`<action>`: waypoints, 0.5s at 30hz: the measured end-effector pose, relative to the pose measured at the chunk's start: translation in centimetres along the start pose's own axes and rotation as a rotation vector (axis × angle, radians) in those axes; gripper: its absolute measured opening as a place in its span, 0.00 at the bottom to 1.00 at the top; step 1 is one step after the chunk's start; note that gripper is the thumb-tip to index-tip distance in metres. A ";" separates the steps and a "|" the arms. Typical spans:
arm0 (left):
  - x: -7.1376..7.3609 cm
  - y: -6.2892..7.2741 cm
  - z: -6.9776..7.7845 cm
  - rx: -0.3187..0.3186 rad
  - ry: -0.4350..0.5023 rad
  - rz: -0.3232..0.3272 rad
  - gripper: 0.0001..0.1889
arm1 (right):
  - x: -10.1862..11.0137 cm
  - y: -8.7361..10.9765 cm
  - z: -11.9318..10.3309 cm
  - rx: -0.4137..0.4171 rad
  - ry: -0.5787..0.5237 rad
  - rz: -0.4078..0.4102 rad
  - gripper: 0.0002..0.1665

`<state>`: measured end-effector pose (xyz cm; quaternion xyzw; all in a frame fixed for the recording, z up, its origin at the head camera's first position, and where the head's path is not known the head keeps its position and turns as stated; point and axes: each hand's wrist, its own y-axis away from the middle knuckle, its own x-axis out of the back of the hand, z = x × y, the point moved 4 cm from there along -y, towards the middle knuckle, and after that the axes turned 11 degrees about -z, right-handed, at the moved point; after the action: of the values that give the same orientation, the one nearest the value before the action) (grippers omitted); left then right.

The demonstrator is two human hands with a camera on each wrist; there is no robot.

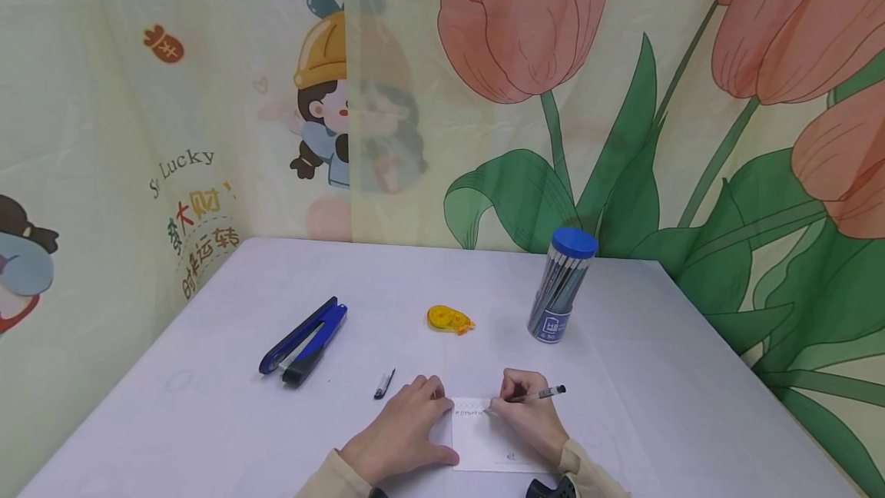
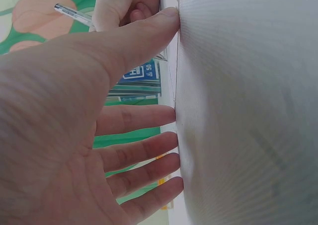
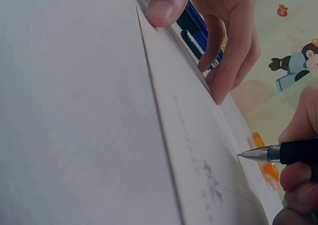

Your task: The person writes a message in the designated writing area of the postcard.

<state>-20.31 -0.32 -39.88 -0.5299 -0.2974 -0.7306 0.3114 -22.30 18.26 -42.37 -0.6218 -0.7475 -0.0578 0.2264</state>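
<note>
A printed cloth backdrop [image 1: 525, 37] runs out of the head view on three sides, and a fold cuts its cartoon figure in half. The white table [image 1: 207, 421] is cut off at the bottom edge, as are the sleeves [image 1: 332, 481]. The blue-capped pencil tub [image 1: 561, 287] stands at the right; its smaller lettering is hard to read. The blue stapler [image 1: 311, 344] lies at the left, its arms apart. The left hand [image 1: 404, 430] has its fingers spread, thumb well away from them, tips at the paper's left edge. The right hand [image 1: 534, 413] is curled around a pen, some fingers hidden behind others. The paper [image 1: 477, 444] lies between the hands, partly covered by the right; its faint marks are too blurred to read. The pen [image 1: 546, 393] meets the paper near its upper part, though actual contact is uncertain. Beyond lies yellow correction tape [image 1: 448, 319]; the pen cap [image 1: 384, 384] rests near the left hand.
</note>
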 end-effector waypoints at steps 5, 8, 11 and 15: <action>0.1 0.1 0.0 -0.005 -0.001 0.005 0.32 | 0.0 0.0 0.0 -0.003 0.018 -0.003 0.14; 0.1 0.1 0.0 -0.005 0.005 0.004 0.32 | 0.0 0.0 0.0 -0.010 0.027 -0.009 0.14; 0.1 0.1 0.1 -0.001 0.009 0.001 0.32 | -0.1 0.0 -0.1 -0.007 0.035 -0.010 0.14; 0.1 0.1 0.0 0.003 0.008 0.002 0.32 | 0.0 0.1 -0.1 -0.001 0.035 -0.011 0.14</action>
<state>-20.24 -0.34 -39.79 -0.5267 -0.2967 -0.7320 0.3142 -22.20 18.21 -42.32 -0.6165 -0.7469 -0.0703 0.2391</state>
